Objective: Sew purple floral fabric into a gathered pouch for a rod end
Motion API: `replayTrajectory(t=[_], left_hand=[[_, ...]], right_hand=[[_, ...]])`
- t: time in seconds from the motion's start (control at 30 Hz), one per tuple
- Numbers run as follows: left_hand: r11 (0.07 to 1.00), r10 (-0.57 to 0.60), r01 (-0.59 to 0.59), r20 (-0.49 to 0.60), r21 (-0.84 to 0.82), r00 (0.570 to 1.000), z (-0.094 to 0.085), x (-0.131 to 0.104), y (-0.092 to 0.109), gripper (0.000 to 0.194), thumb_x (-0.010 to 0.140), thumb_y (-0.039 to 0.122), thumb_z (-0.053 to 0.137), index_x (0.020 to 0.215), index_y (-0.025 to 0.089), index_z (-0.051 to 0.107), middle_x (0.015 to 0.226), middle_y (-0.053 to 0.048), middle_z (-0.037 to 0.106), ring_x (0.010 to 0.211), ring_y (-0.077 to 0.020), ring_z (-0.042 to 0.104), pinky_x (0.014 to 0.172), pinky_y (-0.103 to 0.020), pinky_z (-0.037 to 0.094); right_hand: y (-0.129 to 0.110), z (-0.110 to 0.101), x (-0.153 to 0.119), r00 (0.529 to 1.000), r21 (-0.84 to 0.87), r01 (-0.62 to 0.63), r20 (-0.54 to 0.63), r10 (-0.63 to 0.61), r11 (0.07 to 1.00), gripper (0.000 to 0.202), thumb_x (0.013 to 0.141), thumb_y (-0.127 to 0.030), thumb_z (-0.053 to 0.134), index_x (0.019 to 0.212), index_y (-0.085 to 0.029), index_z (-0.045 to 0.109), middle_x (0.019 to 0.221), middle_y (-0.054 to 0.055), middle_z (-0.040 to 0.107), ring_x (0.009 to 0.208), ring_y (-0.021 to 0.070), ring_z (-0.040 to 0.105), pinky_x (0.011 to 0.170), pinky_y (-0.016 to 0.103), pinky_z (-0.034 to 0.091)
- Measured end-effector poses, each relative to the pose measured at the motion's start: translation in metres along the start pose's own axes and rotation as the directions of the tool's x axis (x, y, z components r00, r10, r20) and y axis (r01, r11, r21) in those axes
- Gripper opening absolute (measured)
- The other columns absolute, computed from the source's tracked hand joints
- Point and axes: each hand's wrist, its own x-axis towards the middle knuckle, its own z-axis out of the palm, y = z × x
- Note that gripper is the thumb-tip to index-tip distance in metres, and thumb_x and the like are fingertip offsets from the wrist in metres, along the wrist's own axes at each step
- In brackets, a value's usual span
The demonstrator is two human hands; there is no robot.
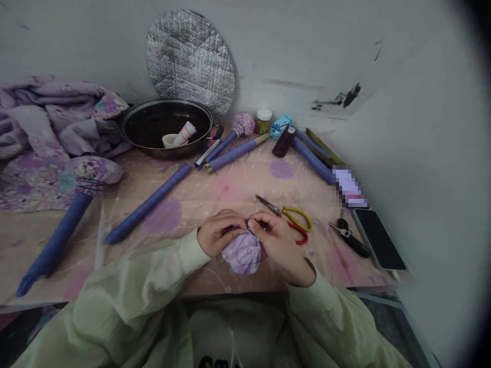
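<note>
Pinching with left hand (pixel 220 230) and right hand (pixel 281 246), close together, thumbs against fingers, on the top of a small purple cloth (pixel 243 255) near the front of the tabletop (pixel 245 189). Can see a cloth ball (pixel 100 171) already on a blue stick (pixel 56 250) at left. Seems less far along here: bunched up, but not on a blue stick. Cannot tell if closed under the fingers.

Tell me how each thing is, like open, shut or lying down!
Lilac cloth: gathered at the top
Left hand: pinching it
Right hand: pinching it
Scissors: lying down, handles apart
Jar: upright, closed
Pan: uncovered, cup inside
Thread cone: wound with dark thread
Phone: lying flat, screen dark
Silver disc: leaning against the wall
</note>
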Motion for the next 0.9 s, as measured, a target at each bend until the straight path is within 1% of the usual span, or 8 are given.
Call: replayTrajectory(t=[0.2, 0.33, 0.43, 0.53, 0.6, 0.67, 0.77, 0.9], left_hand=[[1.0, -0.019, 0.019, 0.014, -0.01, 1.0, -0.001, 0.001, -0.001, 0.005, 0.081, 0.014, 0.057, 0.085, 0.014, 0.061, 0.079, -0.009, 0.066, 0.078, -0.0161, 0.061, 0.073, -0.031, 0.05], [0.999, -0.034, 0.034, 0.023, -0.003, 0.999, -0.002, 0.002, -0.001, 0.006, 0.081, 0.016, 0.057, 0.085, 0.014, 0.061, 0.08, -0.009, 0.067, 0.079, -0.0164, 0.061, 0.074, -0.032, 0.05], [0.999, -0.053, 0.053, 0.024, 0.003, 0.998, -0.002, 0.003, -0.001, 0.007, 0.081, 0.018, 0.057, 0.084, 0.014, 0.062, 0.079, -0.008, 0.067, 0.078, -0.0161, 0.061, 0.073, -0.031, 0.05], [0.994, -0.108, 0.108, -0.018, 0.011, 0.994, -0.002, 0.004, 0.0, 0.006, 0.081, 0.019, 0.059, 0.082, 0.014, 0.062, 0.078, -0.007, 0.066, 0.075, -0.0146, 0.062, 0.07, -0.027, 0.05], [0.988, -0.149, 0.151, -0.065, 0.019, 0.987, -0.004, 0.003, -0.001, 0.006, 0.081, 0.019, 0.059, 0.081, 0.013, 0.062, 0.078, -0.007, 0.066, 0.074, -0.0138, 0.062, 0.07, -0.025, 0.05], [0.984, -0.172, 0.177, -0.117, 0.035, 0.978, -0.005, 0.002, -0.002, 0.007, 0.08, 0.019, 0.059, 0.082, 0.013, 0.062, 0.079, -0.007, 0.066, 0.075, -0.0137, 0.062, 0.071, -0.025, 0.05], [0.981, -0.164, 0.18, -0.183, 0.074, 0.969, -0.006, 0.001, -0.004, 0.006, 0.08, 0.019, 0.059, 0.082, 0.013, 0.062, 0.078, -0.007, 0.066, 0.075, -0.0135, 0.062, 0.071, -0.024, 0.05], [0.975, -0.168, 0.192, -0.205, 0.107, 0.964, -0.005, -0.001, -0.004, 0.006, 0.079, 0.019, 0.06, 0.082, 0.014, 0.062, 0.08, -0.006, 0.066, 0.076, -0.0137, 0.062, 0.072, -0.026, 0.05]], right_hand=[[0.003, 0.004, 0.001, 0.987, 0.223, -0.16, 0.016, 0.161, 0.962, 0.014, 0.068, -0.031, 0.062, 0.067, -0.017, 0.062, 0.062, -0.002, 0.057, 0.056, 0.0101, 0.047, 0.055, 0.025, 0.036], [0.002, 0.008, 0.001, 0.981, 0.307, -0.178, -0.014, 0.192, 0.935, 0.015, 0.064, -0.032, 0.065, 0.065, -0.017, 0.062, 0.06, -0.002, 0.058, 0.056, 0.0104, 0.049, 0.056, 0.025, 0.038], [0.005, 0.008, 0.004, 0.984, 0.315, -0.164, -0.02, 0.179, 0.935, 0.016, 0.065, -0.033, 0.066, 0.064, -0.017, 0.062, 0.061, -0.001, 0.059, 0.058, 0.0112, 0.051, 0.058, 0.026, 0.04], [0.01, 0.005, 0.009, 0.994, 0.238, -0.107, 0.002, 0.109, 0.965, 0.017, 0.068, -0.034, 0.064, 0.066, -0.017, 0.063, 0.063, 0.0, 0.061, 0.059, 0.0119, 0.053, 0.06, 0.026, 0.042], [0.012, 0.0, 0.011, 1.0, 0.122, -0.022, 0.009, 0.021, 0.992, 0.018, 0.072, -0.035, 0.062, 0.07, -0.017, 0.064, 0.069, 0.001, 0.064, 0.065, 0.0133, 0.056, 0.064, 0.028, 0.044], [0.011, -0.004, 0.011, 0.996, 0.004, 0.085, -0.022, -0.085, 0.996, 0.019, 0.075, -0.035, 0.06, 0.077, -0.017, 0.065, 0.077, 0.004, 0.066, 0.072, 0.015, 0.058, 0.069, 0.03, 0.046], [0.003, -0.007, 0.005, 0.968, -0.139, 0.232, -0.065, -0.243, 0.963, 0.015, 0.077, -0.032, 0.06, 0.084, -0.019, 0.065, 0.086, 0.005, 0.066, 0.08, 0.0167, 0.06, 0.074, 0.032, 0.047], [-0.009, -0.003, -0.004, 0.931, -0.285, 0.343, -0.027, -0.365, 0.895, 0.009, 0.077, -0.023, 0.058, 0.082, -0.021, 0.066, 0.083, 0.004, 0.066, 0.083, 0.0172, 0.061, 0.077, 0.032, 0.047]])
